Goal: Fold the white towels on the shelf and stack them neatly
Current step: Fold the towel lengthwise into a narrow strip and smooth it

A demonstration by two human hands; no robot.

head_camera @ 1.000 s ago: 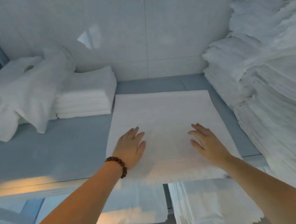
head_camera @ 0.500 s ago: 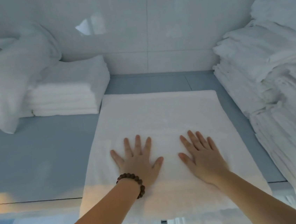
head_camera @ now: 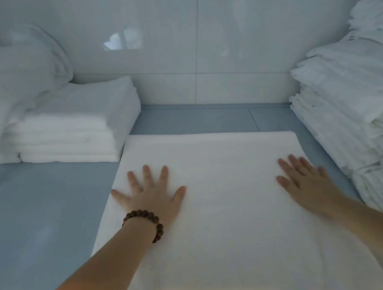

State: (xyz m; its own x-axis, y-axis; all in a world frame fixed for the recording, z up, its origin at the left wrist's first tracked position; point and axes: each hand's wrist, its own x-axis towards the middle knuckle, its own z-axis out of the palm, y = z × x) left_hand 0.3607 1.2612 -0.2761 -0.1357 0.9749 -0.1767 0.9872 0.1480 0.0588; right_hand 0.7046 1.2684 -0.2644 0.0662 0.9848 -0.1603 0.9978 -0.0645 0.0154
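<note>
Since the frame half a second ago the two hands have slid apart, from side by side at the middle of the cloth out toward its two sides. We see the left hand (head_camera: 151,196) at centre left of the frame, palm down with its fingers (head_camera: 147,176) straight and splayed wide, pressing flat on the flat white rectangular towel (head_camera: 229,223) near that towel's left edge and gripping nothing. A brown wooden bead bracelet (head_camera: 146,222) circles its wrist. The right hand (head_camera: 307,180), at centre right, also lies palm down on the towel close to its right edge, fingers straight and held closer together, curled round nothing; it is a little blurred. The towel lies spread on the smooth blue-grey shelf surface (head_camera: 40,219), filling the centre and lower middle of the frame, its far edge parallel to the glossy white tiled wall (head_camera: 198,37) and its near end running out at the bottom. At upper left a neat stack of folded white towels (head_camera: 77,126) sits on the shelf, its near corner just beside the spread towel's far left corner; we cannot tell whether they touch. Further left a loose heap of crumpled white cloth (head_camera: 13,80) leans over that stack. Along the right side a tall ragged pile of white linen (head_camera: 358,103) rises from the shelf, near the right hand yet apart from it.
</note>
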